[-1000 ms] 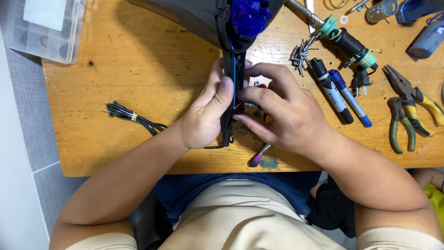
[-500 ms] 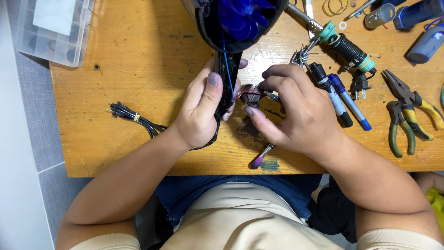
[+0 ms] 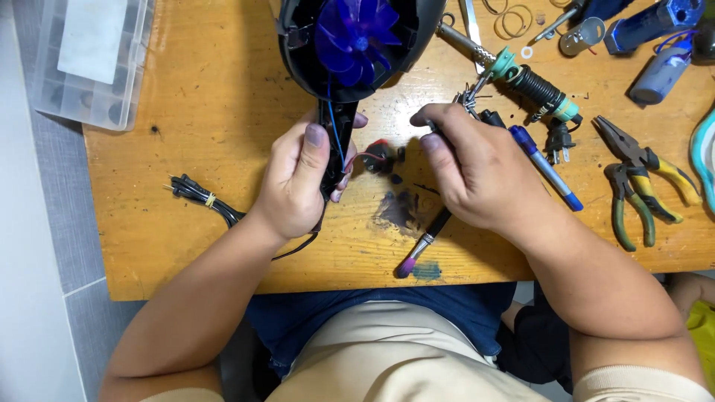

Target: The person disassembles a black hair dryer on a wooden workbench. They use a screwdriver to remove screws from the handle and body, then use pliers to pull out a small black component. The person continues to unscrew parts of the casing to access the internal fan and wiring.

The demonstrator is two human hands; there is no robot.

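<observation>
- Head view, wooden table point(image 3: 186, 112): it carries the whole job, and loose tools crowd its right half. Keep your working patch in front of you free of them.
- Opened hair dryer point(image 3: 350, 52): the black housing lies at the far middle of the table with its blue fan point(image 3: 356, 39) exposed and its handle pointing towards you. Keep it flat on the table so the wiring is not strained.
- Left hand point(image 3: 302, 179): it is wrapped around the dryer's handle, thumb laid along the open channel where a blue wire runs. Hold firm, but keep the thumb off that wire.
- Right hand point(image 3: 477, 167): its fingers are curled and pinched near the small black part; whether they grip anything, I cannot tell. Work with the fingertips only, in short movements.
- Pliers point(image 3: 633, 175) and soldering iron point(image 3: 521, 74): both lie well apart from the hands, to your right. In my judgement, the iron's tip should stay pointed away from your wrist.
- Power cord point(image 3: 201, 197): it lies bundled to the left, leading under your left hand. Confirm it is unplugged.
- Small brush point(image 3: 424, 246): it rests near the table's front edge, just below your right hand.
- Small black part point(image 3: 381, 158): it sits between the hands with a red wire attached. Do not tug that lead.
</observation>
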